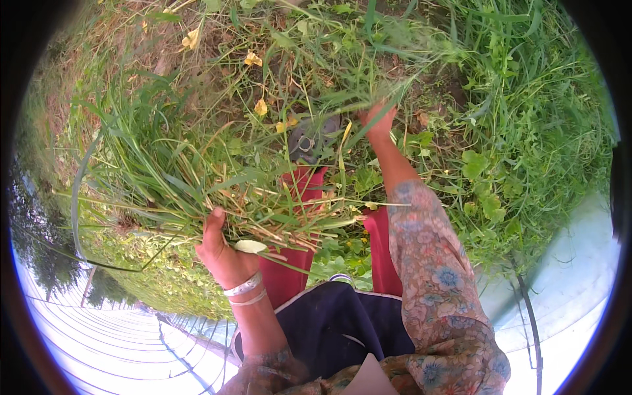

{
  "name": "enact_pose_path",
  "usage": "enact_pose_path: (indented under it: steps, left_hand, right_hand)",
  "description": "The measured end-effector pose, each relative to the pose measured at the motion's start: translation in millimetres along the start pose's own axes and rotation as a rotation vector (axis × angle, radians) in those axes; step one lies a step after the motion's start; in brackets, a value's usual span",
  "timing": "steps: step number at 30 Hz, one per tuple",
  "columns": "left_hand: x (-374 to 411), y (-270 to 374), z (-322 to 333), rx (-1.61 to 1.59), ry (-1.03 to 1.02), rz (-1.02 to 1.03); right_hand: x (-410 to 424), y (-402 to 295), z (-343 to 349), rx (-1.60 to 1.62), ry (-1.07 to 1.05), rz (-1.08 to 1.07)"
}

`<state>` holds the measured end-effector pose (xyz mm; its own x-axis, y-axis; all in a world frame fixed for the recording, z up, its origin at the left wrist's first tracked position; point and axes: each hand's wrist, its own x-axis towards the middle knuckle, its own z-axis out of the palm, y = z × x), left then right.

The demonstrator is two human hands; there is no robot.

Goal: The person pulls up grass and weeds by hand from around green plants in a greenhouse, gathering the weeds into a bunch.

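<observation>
A thick bundle of long green grass (173,185) lies across my left hand (229,256), which is closed around it. Cut or torn pale stem ends stick out to the right, over my red trouser leg (291,269). Farther forward, my right hand (379,121) is closed on a few blurred grass blades (395,96) above the weedy ground. The fingers of that hand are partly hidden by the blades. Between the two hands a grey shoe (313,138) shows through the stems.
Dense weeds and tall grass (538,108) grow on the right, beside pale plastic sheeting (568,261). Yellow withered leaves or flowers (253,59) dot the ground ahead. Leafy low plants (163,276) and a ribbed greenhouse cover (123,340) appear at lower left.
</observation>
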<state>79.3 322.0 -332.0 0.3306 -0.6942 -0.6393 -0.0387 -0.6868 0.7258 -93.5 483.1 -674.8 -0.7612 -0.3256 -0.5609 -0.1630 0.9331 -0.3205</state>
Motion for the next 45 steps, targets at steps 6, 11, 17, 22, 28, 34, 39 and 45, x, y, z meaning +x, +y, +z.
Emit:
enact_pose_path:
  steps: [6,11,17,22,28,34,39,45]
  left_hand:
    - [3,6,-8,0.194,0.014,0.112]
    - [7,3,0,0.053,-0.018,0.057]
    - [11,-4,-4,0.199,-0.078,0.255]
    - [1,10,-3,0.080,-0.168,0.011]
    - [12,64,-58,-0.178,-0.622,-0.393]
    - [40,171,-144,0.075,-0.523,-0.189]
    - [89,309,-218,0.298,-0.393,0.090]
    - [42,496,-240,0.465,0.114,0.530]
  right_hand:
    - [6,-74,-3,-0.007,0.000,0.114]
    - [50,-5,15,-0.046,-0.189,-0.083]
    - [10,-72,-70,-0.193,0.029,-0.478]
    - [-134,-237,-164,0.075,-0.403,-0.548]
    - [-255,-319,-232,0.220,-0.639,-0.612]
    - [-346,-347,-240,0.994,-0.562,-0.687]
    - [-363,-310,-281,1.203,-0.428,-0.925]
    - [-300,-141,-224,0.543,-0.430,-0.686]
